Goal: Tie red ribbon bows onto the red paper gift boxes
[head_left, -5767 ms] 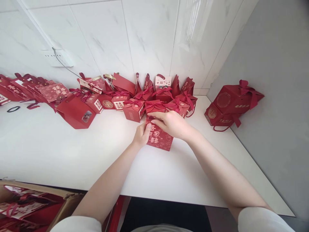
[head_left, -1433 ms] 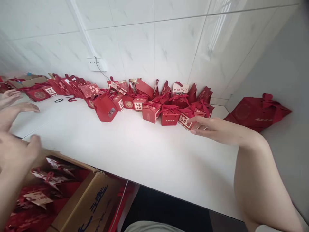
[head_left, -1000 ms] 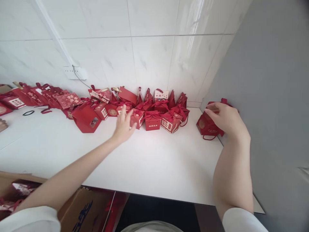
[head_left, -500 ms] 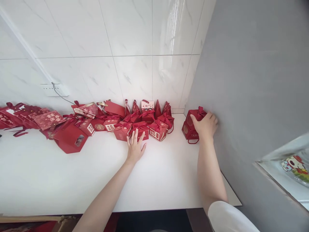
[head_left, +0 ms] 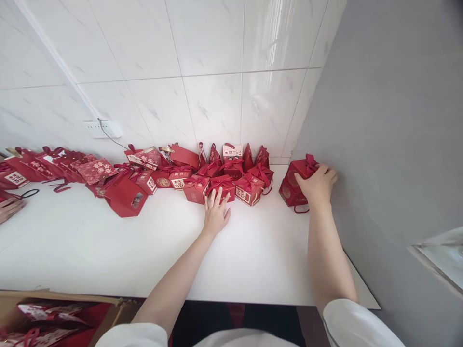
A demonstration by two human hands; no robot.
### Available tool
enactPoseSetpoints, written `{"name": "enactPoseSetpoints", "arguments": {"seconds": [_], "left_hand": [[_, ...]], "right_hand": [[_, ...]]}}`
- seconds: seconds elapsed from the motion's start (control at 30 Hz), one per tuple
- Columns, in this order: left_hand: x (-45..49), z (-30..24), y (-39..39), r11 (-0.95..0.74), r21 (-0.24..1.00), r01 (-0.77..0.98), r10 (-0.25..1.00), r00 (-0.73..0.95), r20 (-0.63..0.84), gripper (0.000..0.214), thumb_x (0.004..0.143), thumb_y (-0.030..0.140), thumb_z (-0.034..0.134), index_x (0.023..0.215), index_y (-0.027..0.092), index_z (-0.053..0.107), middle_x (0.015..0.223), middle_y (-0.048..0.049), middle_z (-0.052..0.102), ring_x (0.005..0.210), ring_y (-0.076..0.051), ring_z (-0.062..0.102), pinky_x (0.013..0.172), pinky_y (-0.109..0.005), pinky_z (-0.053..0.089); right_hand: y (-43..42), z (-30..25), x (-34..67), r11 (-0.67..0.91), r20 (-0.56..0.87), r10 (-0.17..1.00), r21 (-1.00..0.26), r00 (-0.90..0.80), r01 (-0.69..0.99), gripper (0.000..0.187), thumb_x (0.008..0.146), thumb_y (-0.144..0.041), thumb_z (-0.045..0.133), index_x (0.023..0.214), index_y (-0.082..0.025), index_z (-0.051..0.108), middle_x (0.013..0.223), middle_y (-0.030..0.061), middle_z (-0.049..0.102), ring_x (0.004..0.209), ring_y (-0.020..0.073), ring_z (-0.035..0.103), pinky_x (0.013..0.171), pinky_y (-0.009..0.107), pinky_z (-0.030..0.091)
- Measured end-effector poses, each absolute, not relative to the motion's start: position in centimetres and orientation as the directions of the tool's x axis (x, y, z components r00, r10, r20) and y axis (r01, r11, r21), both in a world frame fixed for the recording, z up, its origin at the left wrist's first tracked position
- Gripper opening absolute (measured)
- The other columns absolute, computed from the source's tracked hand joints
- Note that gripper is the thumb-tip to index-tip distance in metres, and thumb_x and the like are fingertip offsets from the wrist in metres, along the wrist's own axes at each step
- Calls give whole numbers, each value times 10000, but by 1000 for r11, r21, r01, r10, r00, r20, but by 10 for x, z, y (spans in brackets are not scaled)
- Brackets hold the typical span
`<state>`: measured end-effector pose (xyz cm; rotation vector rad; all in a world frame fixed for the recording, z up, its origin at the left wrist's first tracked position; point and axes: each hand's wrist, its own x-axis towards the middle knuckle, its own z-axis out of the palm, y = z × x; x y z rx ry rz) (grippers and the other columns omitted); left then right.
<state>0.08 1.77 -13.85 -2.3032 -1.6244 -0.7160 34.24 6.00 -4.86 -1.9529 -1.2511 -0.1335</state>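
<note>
My right hand (head_left: 318,184) is wrapped over a large red gift box (head_left: 293,185) with a ribbon bow, which stands against the grey wall at the right end of the white counter (head_left: 119,250). My left hand (head_left: 216,213) lies flat on the counter with fingers spread. Its fingertips touch a small red ribbon-tied box (head_left: 221,185) in the front of a row of similar red boxes (head_left: 249,188).
Many more red gift boxes and bags (head_left: 94,169) line the tiled back wall to the left. A larger red box with a window (head_left: 125,196) lies tilted. A cardboard carton (head_left: 54,318) with red items sits below the counter's front edge. A wall socket (head_left: 101,129) is on the tiles.
My right hand has gone from the row of small boxes to the large box by the grey wall and closed over it. My left hand came from the carton to rest by the small boxes.
</note>
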Motion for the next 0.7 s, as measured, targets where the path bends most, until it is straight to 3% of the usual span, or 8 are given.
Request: {"name": "enactPoseSetpoints", "arguments": {"seconds": [0.13, 0.23, 0.33, 0.4, 0.5, 0.63, 0.7], "left_hand": [[2, -139, 18, -371, 113, 922, 825, 271, 496, 563, 930, 326, 465, 1481, 227, 414, 1640, -68, 152, 1519, -330, 103, 1213, -584, 110], [3, -140, 20, -382, 173, 908, 821, 248, 515, 570, 949, 333, 420, 1495, 176, 379, 1631, -92, 195, 1522, -307, 105, 1223, -549, 107], [1, -141, 23, -427, 274, 862, 784, 202, 586, 575, 967, 337, 388, 1508, 150, 330, 1603, -132, 275, 1515, -283, 156, 1227, -536, 98], [-3, -141, 22, -492, 336, 803, 732, 172, 659, 533, 977, 328, 377, 1483, 161, 365, 1570, -146, 345, 1495, -274, 230, 1222, -526, 141], [-14, -139, 16, -587, 427, 688, 656, 94, 749, 445, 994, 327, 340, 1390, 169, 469, 1487, -159, 444, 1422, -258, 367, 1182, -491, 272], [-24, -137, 7, -618, 631, 470, 687, -68, 723, 455, 993, 445, 331, 1307, 174, 517, 1355, -173, 524, 1270, -267, 520, 1062, -460, 426], [-22, -136, 5, -615, 718, 326, 762, 13, 647, 521, 968, 535, 344, 1315, 180, 504, 1305, -171, 563, 1186, -272, 581, 1009, -454, 466]], "right_hand": [[33, -18, 328, -66, 566, 702, -552, 432, 831, 859, 770, -472, 667, 1431, -98, 265, 1384, 258, 331, 1282, 407, 319, 1048, 540, 326], [5, -4, 304, 167, 616, 757, -504, 217, 847, 893, 791, -494, 673, 1489, -175, 216, 1445, 217, 305, 1367, 371, 286, 1089, 513, 331], [-14, -18, 275, 442, 531, 841, -560, -105, 700, 945, 748, -523, 732, 1509, -263, 235, 1436, 149, 386, 1358, 338, 362, 1092, 509, 372], [-16, -42, 258, 584, 481, 811, -634, -332, 507, 973, 705, -494, 791, 1507, -297, 277, 1443, 127, 410, 1342, 323, 417, 1087, 492, 406], [-11, -81, 239, 633, 440, 736, -716, -514, 293, 954, 730, -442, 794, 1520, -347, 268, 1530, 95, 353, 1416, 296, 360, 1142, 486, 363], [-8, -118, 220, 572, 415, 771, -785, -483, 238, 1051, 684, -436, 835, 1538, -349, 229, 1591, 98, 279, 1472, 297, 272, 1186, 501, 280], [-9, -131, 211, 507, 389, 808, -841, -443, 187, 1134, 671, -443, 842, 1559, -343, 146, 1590, 113, 284, 1454, 295, 317, 1174, 496, 302]]}}
